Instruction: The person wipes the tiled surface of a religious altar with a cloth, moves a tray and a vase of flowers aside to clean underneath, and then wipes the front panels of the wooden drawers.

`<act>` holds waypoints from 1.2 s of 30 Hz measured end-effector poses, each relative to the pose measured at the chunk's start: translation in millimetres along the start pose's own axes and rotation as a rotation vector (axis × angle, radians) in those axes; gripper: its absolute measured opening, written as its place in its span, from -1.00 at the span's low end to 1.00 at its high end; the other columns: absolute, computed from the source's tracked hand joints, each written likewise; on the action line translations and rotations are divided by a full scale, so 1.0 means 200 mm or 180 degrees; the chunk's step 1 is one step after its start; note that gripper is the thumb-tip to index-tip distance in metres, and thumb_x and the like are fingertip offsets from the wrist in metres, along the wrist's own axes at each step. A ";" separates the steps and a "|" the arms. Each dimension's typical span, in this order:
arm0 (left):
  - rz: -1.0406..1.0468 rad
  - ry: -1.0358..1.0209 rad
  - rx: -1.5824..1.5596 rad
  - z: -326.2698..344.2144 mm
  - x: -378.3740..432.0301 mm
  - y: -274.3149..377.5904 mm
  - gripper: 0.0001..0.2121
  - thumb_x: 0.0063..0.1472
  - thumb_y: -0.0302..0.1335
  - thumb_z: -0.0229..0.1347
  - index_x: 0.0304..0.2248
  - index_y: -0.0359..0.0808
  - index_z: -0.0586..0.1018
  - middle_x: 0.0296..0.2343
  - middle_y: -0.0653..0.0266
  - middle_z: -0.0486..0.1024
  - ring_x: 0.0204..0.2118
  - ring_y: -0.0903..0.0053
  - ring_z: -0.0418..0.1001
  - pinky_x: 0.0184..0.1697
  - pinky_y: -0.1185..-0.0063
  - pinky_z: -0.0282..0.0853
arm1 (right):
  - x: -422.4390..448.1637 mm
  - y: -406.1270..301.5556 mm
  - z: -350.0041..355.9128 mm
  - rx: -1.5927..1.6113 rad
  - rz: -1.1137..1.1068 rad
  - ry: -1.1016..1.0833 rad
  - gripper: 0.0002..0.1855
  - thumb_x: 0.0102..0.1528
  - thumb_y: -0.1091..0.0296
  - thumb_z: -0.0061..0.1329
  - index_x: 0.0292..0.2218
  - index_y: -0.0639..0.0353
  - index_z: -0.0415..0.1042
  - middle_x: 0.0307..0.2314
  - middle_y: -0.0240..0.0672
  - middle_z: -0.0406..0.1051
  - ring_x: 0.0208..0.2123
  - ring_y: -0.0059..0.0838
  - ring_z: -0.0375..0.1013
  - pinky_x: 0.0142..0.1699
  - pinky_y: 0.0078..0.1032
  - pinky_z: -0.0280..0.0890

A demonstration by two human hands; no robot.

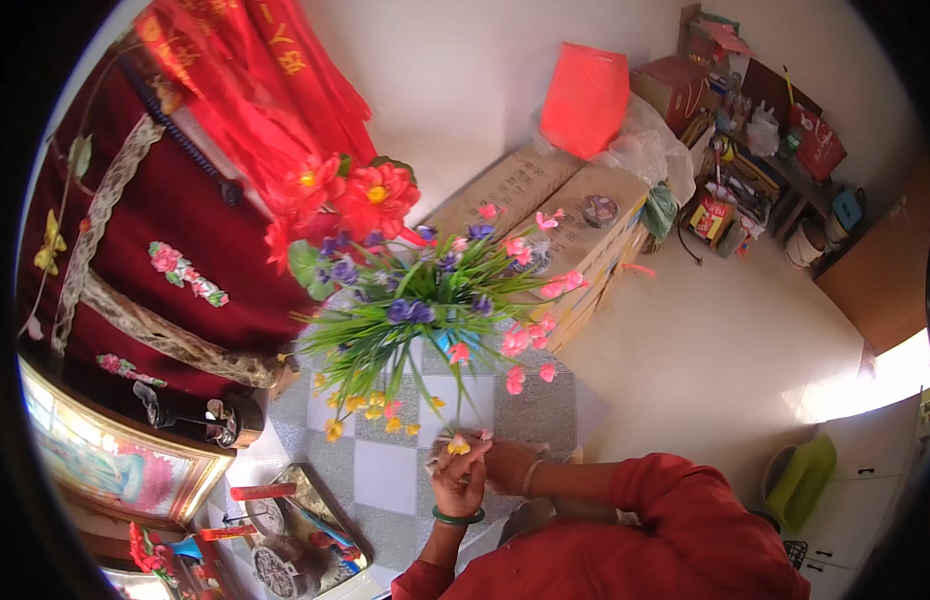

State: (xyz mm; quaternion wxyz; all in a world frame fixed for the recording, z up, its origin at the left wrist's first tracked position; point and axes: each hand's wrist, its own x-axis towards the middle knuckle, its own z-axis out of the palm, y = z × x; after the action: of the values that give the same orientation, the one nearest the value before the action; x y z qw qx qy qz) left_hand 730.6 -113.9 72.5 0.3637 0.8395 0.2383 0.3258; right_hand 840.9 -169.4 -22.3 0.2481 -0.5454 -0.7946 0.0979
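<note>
Both of my hands are close together at the near edge of a checked tabletop (pixel 385 474). My left hand (pixel 459 476), with a green bangle on its wrist, pinches a yellow artificial flower (pixel 458 445). My right hand (pixel 506 461) is right beside it, its fingers partly hidden behind the left. Some crumpled pale material, perhaps a cloth, shows around both hands. Just beyond them stands a bunch of artificial flowers with green grass-like leaves (pixel 360 322), purple blossoms (pixel 410 311), pink blossoms (pixel 515 340) and yellow blossoms (pixel 375 405), in a blue holder (pixel 456 343).
At the left, a tray (pixel 364 536) with round objects and a framed picture (pixel 127 457) flank the table. Large red flowers (pixel 379 196) stand behind the bunch. Cardboard boxes (pixel 585 199) carry a red bag (pixel 585 101). A green-covered seat (pixel 802 480) is at right.
</note>
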 end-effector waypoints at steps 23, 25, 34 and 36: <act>-0.1312 0.0556 0.0440 0.16 -0.50 -0.04 -0.77 -0.06 -0.73 -0.03 -0.43 -0.27 0.57 -0.46 0.18 0.50 -0.43 0.35 0.47 -0.35 0.55 0.36 | 0.11 0.80 -0.45 -0.1160 0.1444 0.1350 -0.47 -0.10 0.43 -0.08 -0.03 0.17 0.25 -0.07 -0.17 0.24 0.03 -0.21 0.17 0.14 -0.29 0.06; -0.1164 0.0637 0.0397 0.16 -0.49 -0.04 -0.76 -0.08 -0.74 -0.05 -0.43 -0.27 0.57 -0.46 0.19 0.50 -0.41 0.34 0.47 -0.32 0.54 0.37 | 0.12 0.86 -0.44 -0.1097 0.1475 0.1151 -0.47 -0.09 0.43 -0.09 -0.02 0.16 0.24 -0.05 -0.17 0.21 0.04 -0.21 0.16 0.14 -0.31 0.07; -0.1470 0.0894 -0.0192 0.14 -0.57 -0.08 -0.80 -0.08 -0.69 -0.04 -0.45 -0.33 0.57 -0.47 0.18 0.50 -0.39 0.36 0.46 -0.27 0.53 0.35 | 0.16 0.91 -0.34 -0.1008 0.1449 0.0583 -0.45 -0.03 0.46 -0.13 0.05 0.12 0.19 0.06 -0.19 0.10 0.09 -0.21 0.10 0.13 -0.38 0.08; -0.1461 0.0837 -0.0272 0.14 -0.58 -0.11 -0.79 -0.07 -0.70 -0.04 -0.42 -0.33 0.57 -0.45 0.15 0.50 -0.34 0.32 0.46 -0.24 0.50 0.35 | 0.11 0.89 -0.34 -0.1045 0.1509 0.0602 -0.44 -0.02 0.46 -0.14 0.06 0.11 0.18 0.08 -0.20 0.07 0.10 -0.21 0.09 0.13 -0.39 0.09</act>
State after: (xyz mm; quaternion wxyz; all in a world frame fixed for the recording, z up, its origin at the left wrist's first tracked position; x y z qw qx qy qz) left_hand 669.2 -187.5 -1.9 0.4290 0.6978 0.4537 0.3509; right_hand 1015.2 -88.6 -33.5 0.1997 -0.7552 -0.6237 -0.0279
